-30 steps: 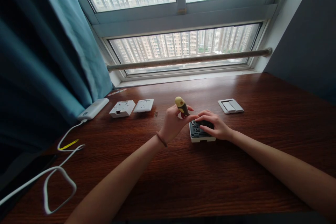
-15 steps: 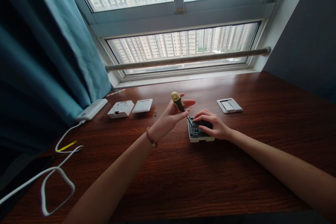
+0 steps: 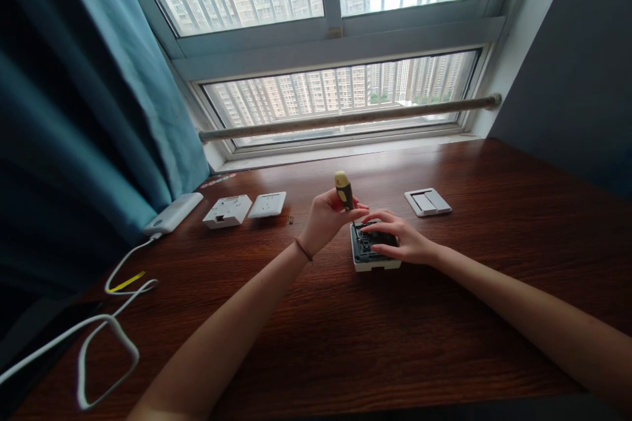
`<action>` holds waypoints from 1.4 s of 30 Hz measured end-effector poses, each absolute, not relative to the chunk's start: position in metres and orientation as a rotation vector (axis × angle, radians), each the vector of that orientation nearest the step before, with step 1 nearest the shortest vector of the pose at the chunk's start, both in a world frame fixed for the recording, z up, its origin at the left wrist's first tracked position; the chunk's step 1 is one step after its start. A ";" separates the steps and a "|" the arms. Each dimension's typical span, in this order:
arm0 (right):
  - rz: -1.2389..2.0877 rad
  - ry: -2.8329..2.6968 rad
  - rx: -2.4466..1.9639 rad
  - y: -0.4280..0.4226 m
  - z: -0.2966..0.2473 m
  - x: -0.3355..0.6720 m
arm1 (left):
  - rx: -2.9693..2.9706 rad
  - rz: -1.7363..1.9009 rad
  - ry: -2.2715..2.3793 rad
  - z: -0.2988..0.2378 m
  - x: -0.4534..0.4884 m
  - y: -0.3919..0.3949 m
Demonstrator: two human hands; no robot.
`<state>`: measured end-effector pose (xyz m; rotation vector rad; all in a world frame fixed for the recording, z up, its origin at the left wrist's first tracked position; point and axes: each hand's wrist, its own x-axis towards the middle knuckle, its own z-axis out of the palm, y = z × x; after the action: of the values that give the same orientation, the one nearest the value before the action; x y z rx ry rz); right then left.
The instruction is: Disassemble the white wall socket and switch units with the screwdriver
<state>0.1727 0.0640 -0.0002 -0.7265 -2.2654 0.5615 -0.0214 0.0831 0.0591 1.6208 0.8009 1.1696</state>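
My left hand [image 3: 326, 219] is closed round a screwdriver [image 3: 343, 189] with a yellow and black handle, held nearly upright with its tip down on a switch module [image 3: 369, 256]. The module is a white box with a dark inner face, lying on the wooden table [image 3: 345, 342]. My right hand [image 3: 399, 239] rests on top of the module, fingers pressed down on it and holding it still.
To the left lie a white back box [image 3: 228, 210], a white socket plate [image 3: 267, 204] and a small screw [image 3: 290, 218]. A grey switch plate [image 3: 427, 202] sits to the right. A white power bank [image 3: 174, 212] with a looping cable [image 3: 106, 335] lies by the blue curtain [image 3: 89, 99].
My left hand opened its fingers and tilted the screwdriver half a second ago, then closed on it again and brought it upright over the module. My right hand stayed on the module.
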 end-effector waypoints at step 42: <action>0.674 -2.333 -0.822 0.058 -0.003 0.179 | 1.509 0.990 0.707 0.080 -0.045 0.068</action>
<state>0.1787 0.0576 -0.0033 -0.8219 -2.3332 0.6741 -0.0451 0.0684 0.0797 1.5086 0.7075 0.9903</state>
